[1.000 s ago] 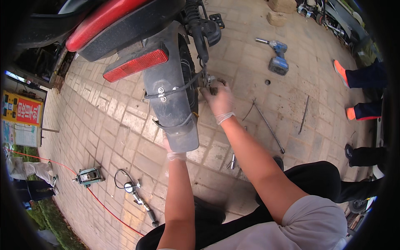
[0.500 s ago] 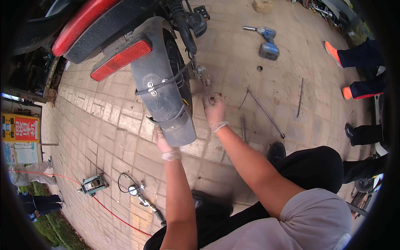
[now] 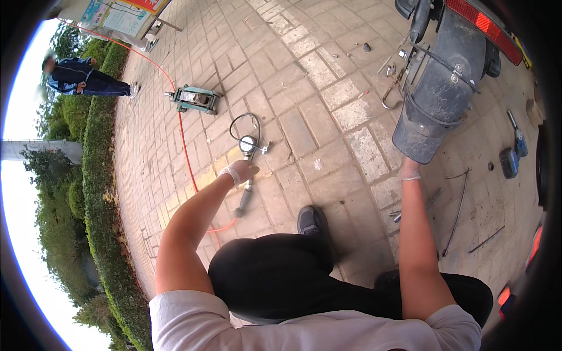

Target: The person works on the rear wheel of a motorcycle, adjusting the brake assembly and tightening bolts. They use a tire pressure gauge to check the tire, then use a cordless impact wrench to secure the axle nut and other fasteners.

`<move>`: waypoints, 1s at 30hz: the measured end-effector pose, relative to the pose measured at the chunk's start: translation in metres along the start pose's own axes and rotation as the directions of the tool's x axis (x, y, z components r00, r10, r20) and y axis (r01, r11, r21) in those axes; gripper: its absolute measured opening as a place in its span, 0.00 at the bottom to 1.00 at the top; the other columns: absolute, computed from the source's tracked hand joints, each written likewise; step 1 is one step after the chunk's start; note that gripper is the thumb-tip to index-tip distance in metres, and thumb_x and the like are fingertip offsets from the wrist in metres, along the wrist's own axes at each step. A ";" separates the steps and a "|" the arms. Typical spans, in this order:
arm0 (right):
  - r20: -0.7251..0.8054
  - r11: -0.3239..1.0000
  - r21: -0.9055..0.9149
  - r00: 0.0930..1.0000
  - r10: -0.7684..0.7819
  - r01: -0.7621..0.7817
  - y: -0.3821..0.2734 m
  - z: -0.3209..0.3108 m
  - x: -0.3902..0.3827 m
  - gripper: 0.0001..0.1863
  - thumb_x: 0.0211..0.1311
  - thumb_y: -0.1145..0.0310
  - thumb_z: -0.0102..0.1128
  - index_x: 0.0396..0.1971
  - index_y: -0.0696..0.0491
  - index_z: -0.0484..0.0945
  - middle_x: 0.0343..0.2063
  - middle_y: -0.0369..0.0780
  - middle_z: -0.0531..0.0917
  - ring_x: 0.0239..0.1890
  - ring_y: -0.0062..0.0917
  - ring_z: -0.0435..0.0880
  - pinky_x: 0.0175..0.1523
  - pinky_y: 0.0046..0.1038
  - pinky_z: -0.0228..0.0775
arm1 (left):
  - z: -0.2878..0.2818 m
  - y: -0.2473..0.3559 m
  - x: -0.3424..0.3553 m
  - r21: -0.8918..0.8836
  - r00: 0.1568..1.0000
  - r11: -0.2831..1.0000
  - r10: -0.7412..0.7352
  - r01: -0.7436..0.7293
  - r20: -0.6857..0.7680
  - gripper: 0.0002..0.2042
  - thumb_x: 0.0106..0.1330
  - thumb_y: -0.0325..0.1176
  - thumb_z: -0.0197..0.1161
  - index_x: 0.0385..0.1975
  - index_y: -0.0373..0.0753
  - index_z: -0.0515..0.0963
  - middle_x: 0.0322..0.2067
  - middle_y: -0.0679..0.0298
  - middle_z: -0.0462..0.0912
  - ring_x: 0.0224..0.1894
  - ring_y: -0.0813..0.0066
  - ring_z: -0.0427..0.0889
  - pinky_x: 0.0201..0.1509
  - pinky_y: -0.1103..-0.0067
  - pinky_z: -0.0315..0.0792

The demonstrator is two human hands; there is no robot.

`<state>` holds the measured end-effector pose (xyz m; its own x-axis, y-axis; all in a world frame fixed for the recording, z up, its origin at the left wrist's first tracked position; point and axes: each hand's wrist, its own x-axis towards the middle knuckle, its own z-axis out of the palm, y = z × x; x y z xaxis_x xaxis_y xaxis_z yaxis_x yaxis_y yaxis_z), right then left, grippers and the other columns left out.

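My left hand [image 3: 243, 172], in a thin clear glove, is on the tire inflator [image 3: 246, 200] lying on the paving, its fingers curled over the body below the round gauge [image 3: 247, 144]. My right hand [image 3: 410, 169], also gloved, reaches under the end of the dark rear mudguard [image 3: 433, 111] at the right, its fingers hidden. The mudguard carries a red reflector [image 3: 486, 26], a black strap and metal bolts. Beside it on the ground lie a blue cordless impact wrench [image 3: 510, 153] and long thin metal rods [image 3: 456, 216].
A green floor jack [image 3: 193, 99] stands beyond the inflator, near a red air hose [image 3: 182, 137]. A person [image 3: 88, 79] in dark clothes stands beside the hedge [image 3: 102, 222] along the left. A signboard [image 3: 120, 14] is at the top. My shoe [image 3: 310, 225] is on the paving.
The view has swung left, so the scooter now sits at the right. My left hand has moved from the mudguard to the inflator; my right hand has moved from the wheel hub to under the mudguard's end.
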<state>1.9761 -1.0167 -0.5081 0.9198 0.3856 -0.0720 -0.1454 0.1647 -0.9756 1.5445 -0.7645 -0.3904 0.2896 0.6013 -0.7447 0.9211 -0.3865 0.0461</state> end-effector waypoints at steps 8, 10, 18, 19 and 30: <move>-0.169 0.914 -0.389 0.984 0.056 -0.119 0.076 -0.037 -0.029 0.24 0.68 0.58 0.53 0.53 0.63 0.72 0.49 0.45 0.79 0.48 0.27 0.76 0.54 0.28 0.67 | 0.138 -0.086 0.038 -0.653 0.814 0.730 -0.496 0.202 -0.303 0.38 0.53 0.50 0.70 0.57 0.27 0.68 0.50 0.45 0.78 0.54 0.54 0.77 0.58 0.71 0.68; -0.078 0.793 -0.515 0.940 0.333 -0.324 0.074 -0.033 -0.059 0.21 0.68 0.61 0.53 0.51 0.62 0.75 0.48 0.47 0.81 0.52 0.31 0.78 0.56 0.27 0.66 | 0.134 -0.070 0.064 -0.737 0.763 0.649 -0.569 0.188 -0.306 0.40 0.50 0.49 0.73 0.57 0.27 0.67 0.45 0.45 0.79 0.50 0.55 0.79 0.55 0.71 0.69; 0.410 0.780 -0.605 0.776 0.479 -0.162 0.057 0.034 -0.144 0.20 0.65 0.60 0.56 0.50 0.59 0.76 0.44 0.46 0.83 0.49 0.32 0.81 0.54 0.27 0.70 | 0.051 -0.037 0.104 0.275 0.677 0.960 0.175 0.043 -0.715 0.35 0.53 0.47 0.67 0.64 0.59 0.63 0.66 0.63 0.60 0.69 0.58 0.55 0.70 0.52 0.45; 0.435 0.744 -0.657 0.743 0.510 -0.126 0.055 0.035 -0.148 0.20 0.65 0.60 0.56 0.50 0.59 0.76 0.44 0.47 0.82 0.49 0.35 0.81 0.54 0.28 0.70 | 0.041 -0.038 0.113 0.363 0.762 0.930 0.191 0.062 -0.619 0.30 0.54 0.45 0.66 0.60 0.59 0.68 0.62 0.65 0.66 0.66 0.61 0.60 0.69 0.52 0.46; 0.696 0.971 -0.232 0.707 0.123 0.059 -0.045 0.041 -0.099 0.37 0.54 0.68 0.67 0.64 0.53 0.64 0.53 0.44 0.77 0.54 0.26 0.74 0.58 0.26 0.67 | 0.026 0.156 0.021 -0.057 0.537 0.550 0.780 -0.833 -0.322 0.07 0.66 0.30 0.55 0.41 0.38 0.73 0.33 0.52 0.80 0.37 0.51 0.80 0.40 0.65 0.74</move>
<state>1.8768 -1.0251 -0.4482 0.3789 0.9250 -0.0264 -0.0021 -0.0276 -0.9996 1.6877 -0.8305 -0.4166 0.9576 0.2465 -0.1493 0.2800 -0.6735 0.6841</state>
